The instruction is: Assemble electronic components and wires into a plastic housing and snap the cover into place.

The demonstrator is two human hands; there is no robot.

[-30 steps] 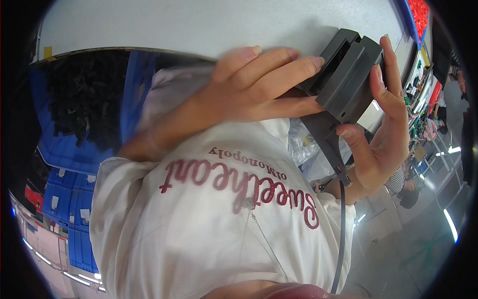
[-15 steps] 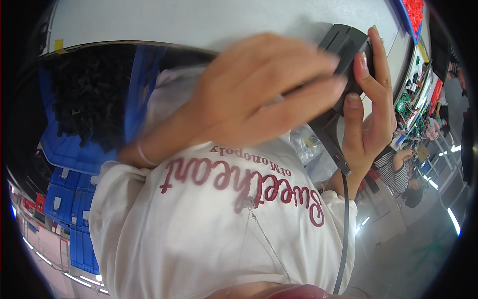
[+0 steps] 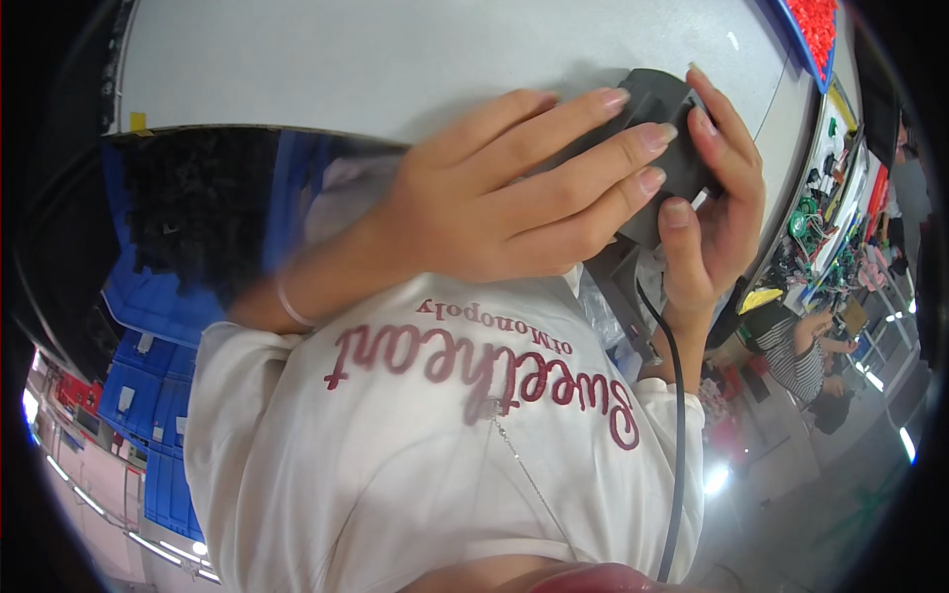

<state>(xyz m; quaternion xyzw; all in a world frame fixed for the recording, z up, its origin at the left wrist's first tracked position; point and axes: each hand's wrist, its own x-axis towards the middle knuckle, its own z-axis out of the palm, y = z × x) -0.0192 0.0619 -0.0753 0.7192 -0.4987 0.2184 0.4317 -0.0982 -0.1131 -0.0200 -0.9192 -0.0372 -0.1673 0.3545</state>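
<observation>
A dark grey plastic housing (image 3: 647,99) with a black cable (image 3: 677,415) is held above my lap, near the edge of the pale table (image 3: 395,59). My right hand (image 3: 727,198) grips its right side, fingers along the far part and thumb on the near part. Across its left side and top lies my left hand (image 3: 524,183), fingertips resting on the surface and thumb hidden underneath. Both hands partly cover the housing, so its exact kind cannot be made out.
A blue bin (image 3: 158,296) full of small black parts stands at the left. Red pieces (image 3: 816,35) fill a blue tray at the far right. Beyond lies a bench with green coiled wires (image 3: 806,222). Clear plastic bags (image 3: 598,306) show below the housing. Another person (image 3: 796,356) is at the right.
My left hand, blurred in motion before, now rests on the housing. The housing has turned in my right hand, and its cable end has swung away from my right wrist.
</observation>
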